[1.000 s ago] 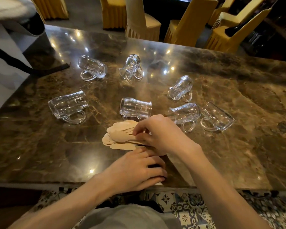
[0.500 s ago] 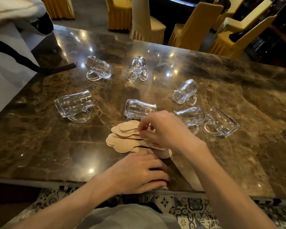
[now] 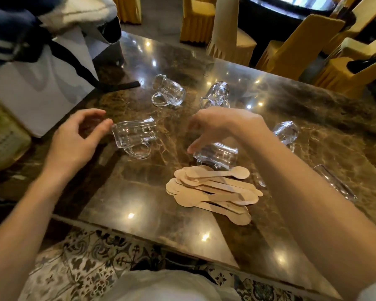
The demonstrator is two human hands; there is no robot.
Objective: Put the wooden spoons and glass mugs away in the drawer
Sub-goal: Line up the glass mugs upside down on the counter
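Note the loose pile of wooden spoons on the marble worktop, nearest the front edge, with handles crossed and uneven. Expect a scatter toward the patterned floor if swept by the right forearm passing directly above. Just behind the pile, observe the right hand poised over a glass mug lying on its side, with fingers reaching down, released, grasping nothing. Treat a one-sided push as likely to roll that mug into the spoons. To the left, observe the left hand, loosely curved and empty, at the base of a second mug, also on its side; cannot confirm contact. Guard against slip on smooth glass and against knocking two mugs together when lifting both at once. Farther back, account for two far mugs, also tipped over and free to roll. Find no drawer in view; plan for a carry.
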